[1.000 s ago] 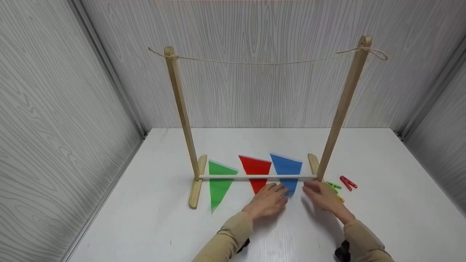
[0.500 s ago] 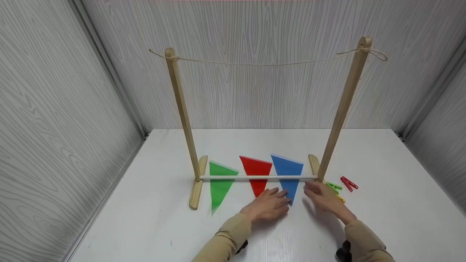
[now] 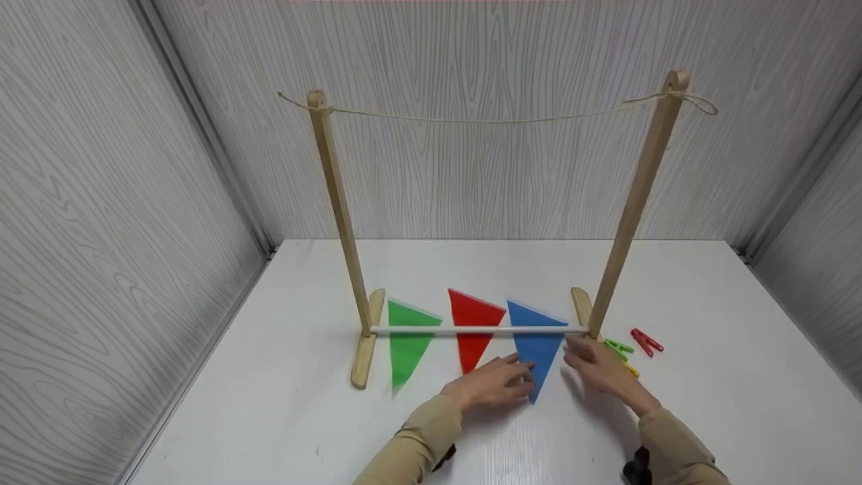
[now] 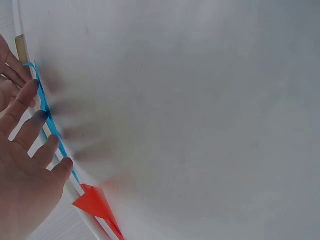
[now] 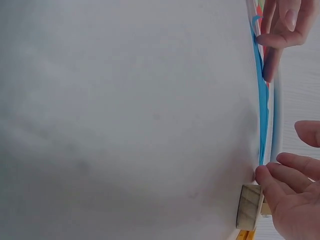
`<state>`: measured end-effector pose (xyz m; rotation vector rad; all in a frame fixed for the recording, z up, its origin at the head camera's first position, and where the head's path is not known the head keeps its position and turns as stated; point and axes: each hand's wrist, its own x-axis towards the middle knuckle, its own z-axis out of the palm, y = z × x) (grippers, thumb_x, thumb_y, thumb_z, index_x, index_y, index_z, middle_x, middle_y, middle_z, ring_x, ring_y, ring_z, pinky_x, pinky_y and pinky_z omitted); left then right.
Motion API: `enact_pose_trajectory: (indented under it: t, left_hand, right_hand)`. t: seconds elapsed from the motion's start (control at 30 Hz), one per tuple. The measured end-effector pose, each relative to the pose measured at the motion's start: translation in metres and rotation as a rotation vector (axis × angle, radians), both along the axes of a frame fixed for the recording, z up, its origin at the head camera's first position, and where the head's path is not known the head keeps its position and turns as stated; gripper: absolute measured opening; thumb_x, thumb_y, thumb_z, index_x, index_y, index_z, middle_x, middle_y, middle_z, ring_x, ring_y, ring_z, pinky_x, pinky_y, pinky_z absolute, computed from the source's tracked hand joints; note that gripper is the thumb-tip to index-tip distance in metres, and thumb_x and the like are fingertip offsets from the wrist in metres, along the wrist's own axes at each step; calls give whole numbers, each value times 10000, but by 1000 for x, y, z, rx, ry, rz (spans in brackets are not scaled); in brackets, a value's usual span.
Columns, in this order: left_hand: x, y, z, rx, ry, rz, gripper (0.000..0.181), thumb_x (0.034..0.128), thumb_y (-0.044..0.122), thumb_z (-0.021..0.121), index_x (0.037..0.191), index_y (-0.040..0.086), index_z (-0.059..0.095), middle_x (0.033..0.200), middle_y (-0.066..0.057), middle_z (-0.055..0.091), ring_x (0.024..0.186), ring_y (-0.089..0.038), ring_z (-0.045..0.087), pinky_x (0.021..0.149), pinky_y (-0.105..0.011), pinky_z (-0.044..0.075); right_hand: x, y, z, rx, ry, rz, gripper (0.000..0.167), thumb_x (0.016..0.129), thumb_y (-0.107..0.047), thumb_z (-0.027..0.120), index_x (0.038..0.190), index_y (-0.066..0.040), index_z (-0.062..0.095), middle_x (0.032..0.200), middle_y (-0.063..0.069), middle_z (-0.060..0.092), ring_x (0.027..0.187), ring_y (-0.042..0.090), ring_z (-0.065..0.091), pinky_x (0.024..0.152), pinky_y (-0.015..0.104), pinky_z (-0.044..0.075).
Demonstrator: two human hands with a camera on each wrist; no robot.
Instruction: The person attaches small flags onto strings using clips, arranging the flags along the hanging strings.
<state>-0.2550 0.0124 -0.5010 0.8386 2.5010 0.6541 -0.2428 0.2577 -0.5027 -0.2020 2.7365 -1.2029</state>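
A blue pennant (image 3: 539, 340) lies on the table under the stand's white crossbar (image 3: 444, 330), its tip toward the front. My left hand (image 3: 495, 384) touches its left edge with spread fingers; in the left wrist view the left fingertips (image 4: 41, 115) meet the blue pennant (image 4: 49, 112). My right hand (image 3: 603, 367) rests beside the pennant's right side, near the stand's right foot; the right wrist view shows the right hand (image 5: 295, 195) with fingertips at the pennant's end (image 5: 262, 115). A red pennant (image 3: 475, 323) and a green pennant (image 3: 409, 343) lie to the left, also crossing under the bar.
Two wooden posts, left (image 3: 337, 209) and right (image 3: 636, 195), stand upright with a string (image 3: 485, 121) tied between their tops. Right of the right post lie a red clothespin (image 3: 646, 341), a green clothespin (image 3: 617, 347) and a yellow one (image 3: 632, 369), partly behind my right hand.
The blue pennant has slid toward the front and turned slightly, and the red one has turned a little too. My left hand has shifted slightly left and forward; my right has barely moved.
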Motion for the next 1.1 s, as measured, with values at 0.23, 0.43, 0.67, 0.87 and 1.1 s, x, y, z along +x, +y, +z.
enact_pose_trajectory:
  t: [0.23, 0.43, 0.67, 0.87, 1.1]
  left_hand:
    - [0, -2, 3, -9, -65, 34, 414, 996, 438, 578, 1401, 351, 581, 1613, 111, 390, 1519, -232, 342, 1214, -468, 353]
    - [-1, -5, 4, 52, -42, -2, 403, 1009, 414, 569, 1385, 279, 620, 1498, 79, 547, 1400, -180, 479, 1164, -375, 419]
    - [-5, -10, 3, 145, -42, 7, 247, 990, 364, 634, 1198, 256, 711, 1126, 135, 696, 1088, -48, 564, 1021, -266, 493]
    - [-5, -10, 3, 160, -19, -1, 233, 999, 298, 631, 1208, 240, 717, 1120, 128, 711, 1098, -37, 555, 1066, -285, 469]
    - [-2, -10, 2, 165, -40, -5, 251, 941, 194, 716, 1186, 249, 726, 1134, 140, 706, 1114, -29, 573, 1092, -298, 471]
  right_hand:
    - [0, 1, -1, 27, 41, 16, 539, 1034, -221, 555, 1478, 59, 428, 1470, 298, 500, 1313, 467, 537, 1076, 587, 460]
    - [-1, 2, -1, 45, 77, 42, 527, 1017, -200, 578, 1451, 72, 457, 1428, 305, 530, 1274, 455, 560, 1089, 606, 436]
    - [1, 1, -2, 56, 86, 46, 516, 1007, -177, 591, 1450, 57, 466, 1392, 283, 551, 1188, 374, 582, 1070, 603, 455]
    - [2, -1, -2, 47, 98, 32, 485, 996, -161, 604, 1413, 63, 498, 1359, 270, 580, 1172, 375, 593, 1065, 591, 466]
    - [1, -4, -4, 3, 98, -17, 453, 983, -106, 609, 1391, 67, 512, 1340, 274, 606, 1200, 409, 613, 1054, 564, 491]
